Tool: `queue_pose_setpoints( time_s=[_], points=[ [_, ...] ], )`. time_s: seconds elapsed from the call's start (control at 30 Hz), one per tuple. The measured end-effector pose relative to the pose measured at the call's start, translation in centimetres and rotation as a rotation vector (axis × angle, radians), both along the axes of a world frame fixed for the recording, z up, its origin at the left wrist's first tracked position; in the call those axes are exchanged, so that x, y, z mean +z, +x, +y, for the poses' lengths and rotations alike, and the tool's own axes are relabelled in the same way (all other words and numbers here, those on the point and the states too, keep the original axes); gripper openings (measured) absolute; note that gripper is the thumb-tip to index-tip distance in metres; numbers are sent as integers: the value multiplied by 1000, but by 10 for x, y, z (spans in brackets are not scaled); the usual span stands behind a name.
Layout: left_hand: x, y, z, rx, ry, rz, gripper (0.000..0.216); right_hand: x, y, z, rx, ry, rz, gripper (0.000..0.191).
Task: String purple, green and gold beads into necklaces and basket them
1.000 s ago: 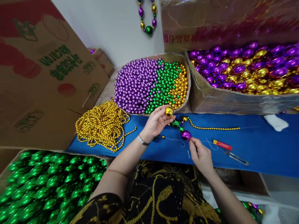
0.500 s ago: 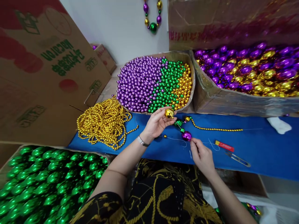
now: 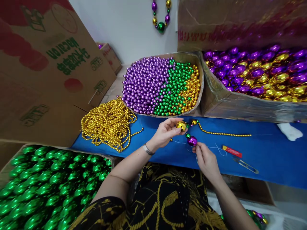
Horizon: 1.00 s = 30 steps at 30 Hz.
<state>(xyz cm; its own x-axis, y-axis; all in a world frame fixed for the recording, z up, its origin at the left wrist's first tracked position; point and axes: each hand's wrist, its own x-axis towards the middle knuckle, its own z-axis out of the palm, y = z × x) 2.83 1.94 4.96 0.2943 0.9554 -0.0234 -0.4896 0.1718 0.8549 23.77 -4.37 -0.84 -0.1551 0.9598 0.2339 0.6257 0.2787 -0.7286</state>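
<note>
My left hand [image 3: 166, 132] is closed, with thumb and fingers around a large shiny gold bead [image 3: 181, 125]. Just below it a small green bead [image 3: 188, 135] and a large purple bead [image 3: 192, 141] sit on a white thread [image 3: 215, 147]. My right hand [image 3: 208, 162] pinches the thread at the lower right side of the purple bead, fingertips against that bead. Behind the beads, a gold bead strand [image 3: 225, 134] lies along the blue cloth. My left hand partly hides a thin thread with a tiny gold bead [image 3: 171, 139].
Ahead stands a box of small purple, green and gold beads [image 3: 200, 95]. A bigger box [image 3: 240, 108] of purple and gold beads is at right. Gold bead strands [image 3: 107, 123] are heaped left, above large green beads [image 3: 48, 188]. A lighter [image 3: 232, 151] and thread snips [image 3: 246, 165] lie right.
My left hand has moved right and slightly down, bringing the gold bead closer to the purple one, in front of the large green bead. My right hand has barely moved. The view has shifted slightly.
</note>
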Motion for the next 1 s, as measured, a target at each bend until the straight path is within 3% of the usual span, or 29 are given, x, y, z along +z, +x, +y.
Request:
queue_pose_setpoints(
  time_s=[0.17, 0.63, 0.8, 0.93, 1.0],
  points=[
    [-2, -3, -1, -1, -52, -48, 41, -3, 2, 1, -66, 160, -22, 24],
    [-6, -8, -2, 78, 4, 12, 38, -6, -1, -2, -63, 193, -6, 19],
    [-7, -9, -3, 56, -1, 25, 36, -8, -1, -1, -9, 83, 49, 19],
    [-11, -7, -5, 32, 63, 62, 37, -8, -4, 0, -58, 188, 19, 18],
    [-11, -6, -7, 1, 80, 97, 37, -8, -6, 2, -34, 160, 59, 17]
  ],
)
